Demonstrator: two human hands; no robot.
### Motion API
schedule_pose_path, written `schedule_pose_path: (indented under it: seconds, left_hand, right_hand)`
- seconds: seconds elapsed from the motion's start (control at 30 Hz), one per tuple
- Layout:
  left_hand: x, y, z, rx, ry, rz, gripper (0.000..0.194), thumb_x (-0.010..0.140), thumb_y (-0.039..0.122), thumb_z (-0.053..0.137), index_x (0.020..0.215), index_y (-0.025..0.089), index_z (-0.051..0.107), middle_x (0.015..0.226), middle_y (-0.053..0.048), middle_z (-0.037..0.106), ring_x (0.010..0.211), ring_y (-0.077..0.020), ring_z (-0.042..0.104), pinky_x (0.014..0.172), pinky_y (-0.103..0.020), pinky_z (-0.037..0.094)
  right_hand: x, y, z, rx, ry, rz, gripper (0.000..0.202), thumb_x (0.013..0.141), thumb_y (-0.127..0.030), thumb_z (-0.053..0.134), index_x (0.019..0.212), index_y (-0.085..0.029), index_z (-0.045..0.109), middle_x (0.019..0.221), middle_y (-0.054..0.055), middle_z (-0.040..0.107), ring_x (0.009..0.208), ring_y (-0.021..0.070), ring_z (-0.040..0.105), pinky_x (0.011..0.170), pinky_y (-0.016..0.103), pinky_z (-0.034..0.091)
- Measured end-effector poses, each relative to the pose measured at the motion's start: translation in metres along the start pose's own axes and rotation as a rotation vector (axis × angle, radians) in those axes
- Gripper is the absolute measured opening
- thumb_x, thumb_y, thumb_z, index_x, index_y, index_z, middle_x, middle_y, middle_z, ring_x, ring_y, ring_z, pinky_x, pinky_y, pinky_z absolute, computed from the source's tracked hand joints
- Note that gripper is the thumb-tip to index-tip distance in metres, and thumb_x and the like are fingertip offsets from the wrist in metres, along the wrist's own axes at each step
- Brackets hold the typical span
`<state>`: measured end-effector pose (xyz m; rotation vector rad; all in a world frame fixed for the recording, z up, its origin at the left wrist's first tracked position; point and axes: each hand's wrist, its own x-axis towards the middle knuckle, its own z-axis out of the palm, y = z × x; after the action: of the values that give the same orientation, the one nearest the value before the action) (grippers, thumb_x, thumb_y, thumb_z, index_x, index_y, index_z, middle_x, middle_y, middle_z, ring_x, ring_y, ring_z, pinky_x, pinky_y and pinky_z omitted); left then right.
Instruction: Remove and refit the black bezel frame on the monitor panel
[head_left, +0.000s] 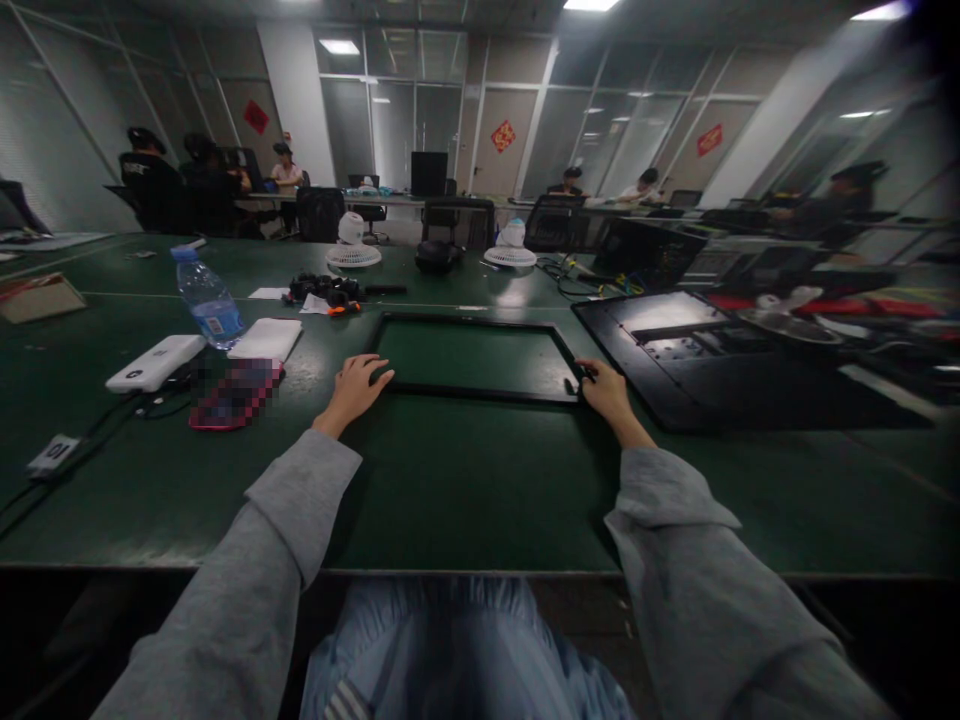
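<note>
A thin black rectangular frame (487, 396), like a monitor bezel, lies on the green table with the tabletop showing through its opening. At its left side, my left hand (355, 388) grips the edge near the front corner, fingers bent over the bar. My right hand (606, 392) holds the opposite side by the front right corner, thumb and fingers closed around it. Beside the right fingers, a small dark piece (571, 387) shows at the corner; whether it belongs to the frame I cannot tell.
Right of the frame lies a large black panel (645, 375). On the left are a water bottle (210, 300), a white power bank (156, 363), a pink-edged phone (236, 395) and cables. White fans (354, 245) stand farther back. Several people sit at distant desks.
</note>
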<state>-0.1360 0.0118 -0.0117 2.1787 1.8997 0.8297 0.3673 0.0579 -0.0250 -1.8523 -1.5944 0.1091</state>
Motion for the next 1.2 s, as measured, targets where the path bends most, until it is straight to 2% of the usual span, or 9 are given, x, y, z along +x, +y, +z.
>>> schedule_pose_path:
  seconds: [0.17,0.27,0.33,0.57,0.77,0.9,1.0,1.13,1.2]
  left_hand:
    - [-0.004,0.007,-0.003,-0.005,-0.109,0.032,0.047,0.096,0.059,0.065,0.134,0.032,0.072,0.153,-0.010,0.060,0.147,-0.0352,0.043,0.118,-0.060,0.034]
    - [-0.005,0.009,-0.004,-0.008,-0.140,0.049,0.049,0.091,0.060,0.072,0.132,0.032,0.073,0.153,-0.010,0.060,0.146,-0.0369,0.043,0.117,-0.062,0.033]
    - [-0.006,0.011,-0.003,-0.015,-0.152,0.053,0.045,0.090,0.057,0.074,0.127,0.032,0.075,0.150,-0.010,0.062,0.145,-0.0371,0.044,0.117,-0.062,0.032]
    - [-0.004,0.013,-0.004,-0.065,-0.132,0.027,0.026,0.091,0.051,0.074,0.107,0.030,0.078,0.139,-0.006,0.070,0.135,-0.0345,0.053,0.114,-0.059,0.034]
    - [-0.001,0.009,-0.004,-0.113,-0.107,-0.029,0.024,0.092,0.048,0.074,0.107,0.029,0.077,0.130,-0.007,0.075,0.132,-0.0335,0.058,0.113,-0.057,0.035]
    - [0.000,0.008,-0.005,-0.143,-0.086,-0.047,0.027,0.091,0.050,0.074,0.107,0.029,0.078,0.122,-0.008,0.077,0.123,-0.0331,0.063,0.109,-0.055,0.041]
    - [0.001,0.006,-0.004,-0.190,-0.050,-0.055,0.027,0.091,0.051,0.074,0.106,0.029,0.079,0.118,-0.007,0.078,0.118,-0.0314,0.067,0.105,-0.051,0.046]
    - [0.004,0.004,-0.003,-0.303,0.028,-0.082,0.026,0.086,0.050,0.078,0.101,0.029,0.080,0.113,-0.006,0.079,0.113,-0.0301,0.069,0.100,-0.046,0.050]
    - [0.006,0.003,-0.003,-0.384,0.059,-0.095,0.029,0.085,0.052,0.079,0.099,0.027,0.079,0.109,-0.006,0.079,0.109,-0.0294,0.070,0.097,-0.043,0.052]
  right_hand:
    - [0.001,0.000,-0.001,-0.006,-0.002,0.023,0.053,0.079,-0.010,0.053,0.127,-0.017,0.075,0.111,0.012,0.078,0.109,0.0266,0.071,0.102,0.042,0.054]
    - [0.002,0.000,0.000,-0.032,-0.008,0.035,0.053,0.081,-0.010,0.053,0.129,-0.017,0.074,0.114,0.013,0.077,0.112,0.0275,0.071,0.104,0.043,0.053]
    - [0.002,0.002,0.000,-0.039,-0.015,0.024,0.053,0.082,-0.011,0.052,0.130,-0.016,0.074,0.115,0.014,0.077,0.114,0.0280,0.071,0.105,0.044,0.053]
    - [0.003,0.007,0.003,-0.008,-0.011,-0.010,0.052,0.084,-0.015,0.052,0.130,-0.018,0.075,0.121,0.014,0.077,0.115,0.0293,0.070,0.106,0.047,0.052]
    - [0.003,-0.002,-0.004,0.041,0.018,0.007,0.050,0.098,-0.031,0.042,0.138,-0.013,0.068,0.129,0.018,0.073,0.123,0.0311,0.065,0.111,0.047,0.047]
    - [0.001,-0.010,-0.023,0.019,0.172,0.075,0.060,0.105,-0.036,0.029,0.153,-0.009,0.052,0.146,0.023,0.062,0.136,0.0316,0.052,0.114,0.047,0.040]
    - [-0.001,-0.009,-0.041,0.002,0.337,0.177,0.064,0.106,-0.037,0.025,0.157,-0.006,0.048,0.151,0.026,0.057,0.141,0.0332,0.043,0.117,0.050,0.034]
    - [-0.006,0.011,-0.063,-0.012,0.594,0.341,0.060,0.101,-0.032,0.035,0.155,-0.015,0.056,0.162,0.020,0.048,0.148,0.0385,0.034,0.119,0.060,0.028]
    - [-0.009,0.028,-0.074,-0.061,0.701,0.400,0.065,0.097,-0.028,0.039,0.160,-0.016,0.049,0.170,0.022,0.034,0.151,0.0436,0.028,0.116,0.069,0.028]
